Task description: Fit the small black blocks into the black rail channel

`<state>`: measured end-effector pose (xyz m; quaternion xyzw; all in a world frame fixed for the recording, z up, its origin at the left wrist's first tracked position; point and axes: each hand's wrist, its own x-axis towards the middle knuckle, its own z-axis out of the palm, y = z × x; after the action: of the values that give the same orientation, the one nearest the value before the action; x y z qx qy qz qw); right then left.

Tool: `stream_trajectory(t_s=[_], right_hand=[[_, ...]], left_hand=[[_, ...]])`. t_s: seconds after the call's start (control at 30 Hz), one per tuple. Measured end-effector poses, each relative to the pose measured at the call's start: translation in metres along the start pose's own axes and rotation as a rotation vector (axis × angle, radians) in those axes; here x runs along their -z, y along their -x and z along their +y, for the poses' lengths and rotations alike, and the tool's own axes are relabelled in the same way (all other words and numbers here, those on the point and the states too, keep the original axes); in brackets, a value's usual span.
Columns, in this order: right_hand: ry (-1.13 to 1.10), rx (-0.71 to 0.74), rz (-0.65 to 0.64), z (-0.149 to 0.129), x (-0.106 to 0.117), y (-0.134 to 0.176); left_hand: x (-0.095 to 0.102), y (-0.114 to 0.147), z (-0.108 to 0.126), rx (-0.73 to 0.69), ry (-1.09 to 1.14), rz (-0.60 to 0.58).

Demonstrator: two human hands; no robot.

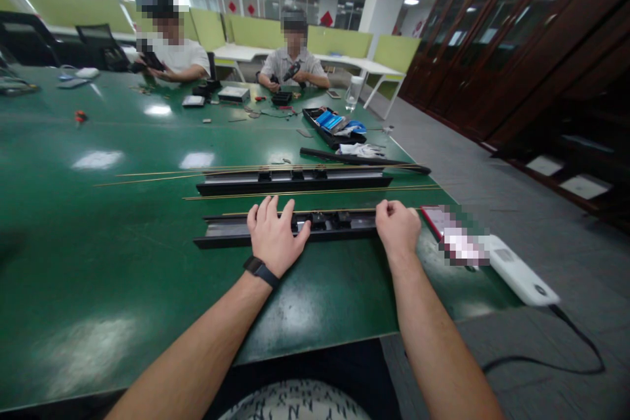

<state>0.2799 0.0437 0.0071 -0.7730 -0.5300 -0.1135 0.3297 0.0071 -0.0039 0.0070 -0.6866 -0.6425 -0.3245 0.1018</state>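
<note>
A long black rail point(229, 231) with a grey inner channel and several small black blocks lies crosswise in front of me. My left hand point(275, 230), with a dark band at the wrist, rests over its middle, fingers spread. At the rail's right end my right hand point(398, 226) is closed in a pinch round a thin brass-coloured rod point(339, 211) that runs along the rail's far edge. The fingertips are partly hidden. Beyond lies a second, similar black rail point(236, 187). More thin rods point(216, 197) lie between the rails and across the far one.
A red-edged phone point(433, 220) and a white corded device point(522, 272) lie to the right. Farther back are a dark tube point(364, 159), white gloves point(361, 151) and a black tray point(322, 128) with blue packets. Two people sit across the green table point(123, 243), holding dark objects.
</note>
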Motion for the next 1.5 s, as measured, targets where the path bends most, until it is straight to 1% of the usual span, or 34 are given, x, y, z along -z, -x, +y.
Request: stream_trajectory(t_s=[0.53,0.7,1.0,1.23,1.5], right_hand=[[0.001,0.005,-0.020,-0.0021,0.0020,0.0005],[0.001,0.009,-0.020,-0.0026,0.0029,0.0001],[0.000,-0.014,0.006,0.0015,0.0002,-0.0015],[0.009,-0.047,0.001,0.0044,0.0016,-0.0047],[0.027,-0.011,0.013,0.0040,-0.0006,-0.0037]], left_hand=[[-0.0015,-0.0005,0.0010,0.010,-0.006,0.008],[-0.0009,-0.0009,0.0022,0.034,-0.005,0.016],[-0.0002,-0.0018,0.0020,0.051,0.017,0.001],[0.0000,-0.0012,0.0021,0.043,-0.005,0.013],[-0.0009,-0.0006,0.0007,0.027,-0.006,0.016]])
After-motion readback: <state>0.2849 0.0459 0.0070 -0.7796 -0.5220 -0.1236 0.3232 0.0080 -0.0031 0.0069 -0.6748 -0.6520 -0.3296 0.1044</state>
